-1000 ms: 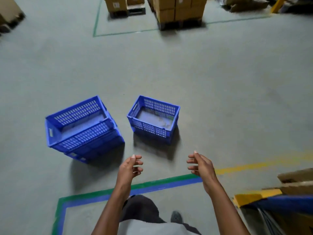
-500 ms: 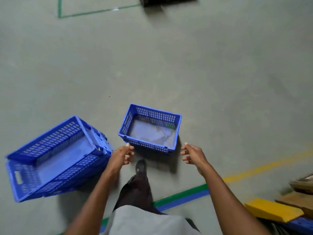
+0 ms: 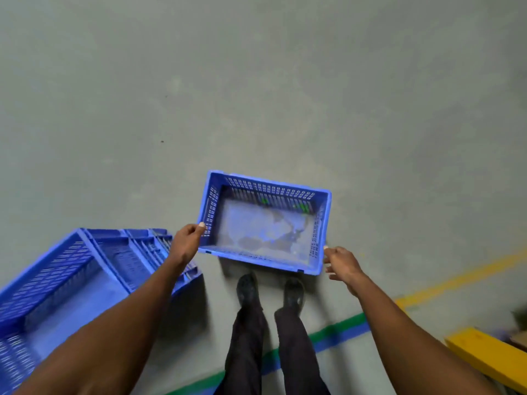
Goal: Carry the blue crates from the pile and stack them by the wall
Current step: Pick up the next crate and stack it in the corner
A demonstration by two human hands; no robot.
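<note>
A small blue crate with slotted walls and a scuffed bottom sits upright on the grey floor just ahead of my feet. My left hand holds its left wall, thumb over the rim. My right hand is at the crate's near right corner, fingers spread, thumb just touching the corner. To the left, larger blue crates are nested together and lie tilted; my left forearm crosses over them.
My shoes stand right behind the small crate. A green and blue tape line runs across the floor behind my feet. A yellow floor line and a yellow block lie at the right.
I have stepped up to the small crate and bent over it. My left hand went from open beside it to gripping its left wall. My right hand moved to the near right corner.
</note>
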